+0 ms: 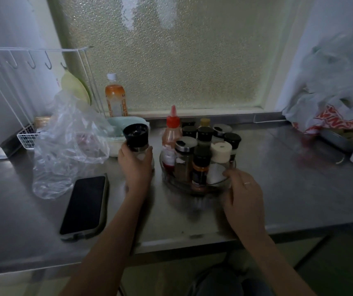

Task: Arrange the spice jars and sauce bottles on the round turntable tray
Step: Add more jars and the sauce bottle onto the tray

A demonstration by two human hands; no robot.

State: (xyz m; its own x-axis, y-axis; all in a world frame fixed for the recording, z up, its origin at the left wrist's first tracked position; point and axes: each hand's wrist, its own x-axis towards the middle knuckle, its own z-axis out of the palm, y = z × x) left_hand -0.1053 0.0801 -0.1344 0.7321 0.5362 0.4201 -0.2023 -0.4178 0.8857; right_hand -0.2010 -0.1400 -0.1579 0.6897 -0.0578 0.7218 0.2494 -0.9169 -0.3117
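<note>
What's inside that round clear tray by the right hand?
The turntable tray holds upright containers: a red-capped sauce bottle, a steel-lidded spice jar, a white-capped jar and several black-capped jars. The front ones hide the back ones' bodies and the tray floor.

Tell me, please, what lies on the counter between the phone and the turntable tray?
In the head view, only the left hand and its forearm lie between the phone and the tray; that hand grips a black-capped grinder. The counter there is otherwise bare.
</note>
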